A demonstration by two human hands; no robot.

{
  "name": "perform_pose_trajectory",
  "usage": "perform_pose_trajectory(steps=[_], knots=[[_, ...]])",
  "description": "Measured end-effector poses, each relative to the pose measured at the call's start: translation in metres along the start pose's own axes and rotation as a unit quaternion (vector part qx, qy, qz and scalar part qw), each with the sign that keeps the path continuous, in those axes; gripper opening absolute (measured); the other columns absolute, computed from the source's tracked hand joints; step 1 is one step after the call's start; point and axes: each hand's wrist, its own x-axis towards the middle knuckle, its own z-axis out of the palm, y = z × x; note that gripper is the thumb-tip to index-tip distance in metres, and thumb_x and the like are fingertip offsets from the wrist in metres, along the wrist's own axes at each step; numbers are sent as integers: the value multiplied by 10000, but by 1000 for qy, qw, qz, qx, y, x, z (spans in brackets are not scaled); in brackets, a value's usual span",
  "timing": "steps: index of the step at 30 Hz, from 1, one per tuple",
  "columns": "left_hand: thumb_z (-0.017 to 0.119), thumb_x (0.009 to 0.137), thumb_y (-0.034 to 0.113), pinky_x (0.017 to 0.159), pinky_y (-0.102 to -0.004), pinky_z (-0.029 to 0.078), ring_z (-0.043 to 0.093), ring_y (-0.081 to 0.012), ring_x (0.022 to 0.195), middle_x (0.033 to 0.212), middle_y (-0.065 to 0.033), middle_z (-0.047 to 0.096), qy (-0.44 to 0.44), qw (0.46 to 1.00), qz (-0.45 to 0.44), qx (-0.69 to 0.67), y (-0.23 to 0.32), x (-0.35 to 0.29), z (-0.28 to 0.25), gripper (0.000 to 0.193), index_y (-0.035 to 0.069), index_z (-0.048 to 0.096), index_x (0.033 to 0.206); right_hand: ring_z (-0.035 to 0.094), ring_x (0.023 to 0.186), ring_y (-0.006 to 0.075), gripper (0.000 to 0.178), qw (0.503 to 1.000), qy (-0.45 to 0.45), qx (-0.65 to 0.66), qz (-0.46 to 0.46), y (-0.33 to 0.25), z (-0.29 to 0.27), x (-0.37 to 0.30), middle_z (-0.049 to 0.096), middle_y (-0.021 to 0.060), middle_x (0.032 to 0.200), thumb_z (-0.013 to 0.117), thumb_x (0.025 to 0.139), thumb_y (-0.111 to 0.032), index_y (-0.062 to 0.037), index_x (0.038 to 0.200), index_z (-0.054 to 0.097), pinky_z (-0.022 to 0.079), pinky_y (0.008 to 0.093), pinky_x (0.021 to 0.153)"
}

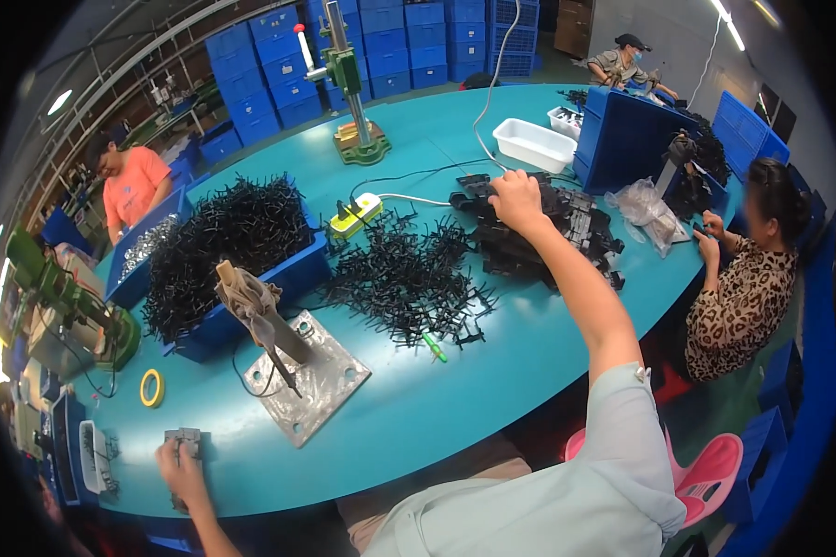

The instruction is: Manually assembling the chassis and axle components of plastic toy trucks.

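Note:
At the front left of the table, my left hand (182, 475) is closed round a dark grey block-shaped part (188, 436) that lies near the edge. My right arm stretches far across the table. At its end, my right hand (516, 199) has its fingers curled onto a black plastic part at the top of a pile of flat black plastic parts (553, 232); the fingertips are partly hidden. Left of that pile spreads a heap of thin, branching black plastic pieces (404, 274). A small green tool (434, 347) lies at the heap's near edge.
A metal post on a steel base plate (330, 390) stands between my arms. Behind it is a blue bin (204, 345) heaped with black pieces. A power strip (356, 215), yellow tape roll (152, 388), green press (362, 144) and white tray (534, 146) are about. A co-worker (748, 278) sits at right.

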Motion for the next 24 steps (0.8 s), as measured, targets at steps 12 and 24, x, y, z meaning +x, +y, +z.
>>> perform_pose_trajectory(steps=[12,24], knots=[[665,731,-66,694,-343,498,621,-294,763,820,-142,641,-93,971,25,-220,189,-108,20,149,8,647,859,596,778,354,260,978,194,-5,75,13,28,19,614,154,772,635,812,-266,-47,701,551,487,455,656],[621,887,84,890,-306,457,561,-200,1048,1234,-147,529,-422,630,-192,-624,279,-82,26,496,12,434,1342,449,682,62,287,804,-159,546,176,-87,-136,-55,509,-33,678,591,899,-228,11,738,590,392,254,625]])
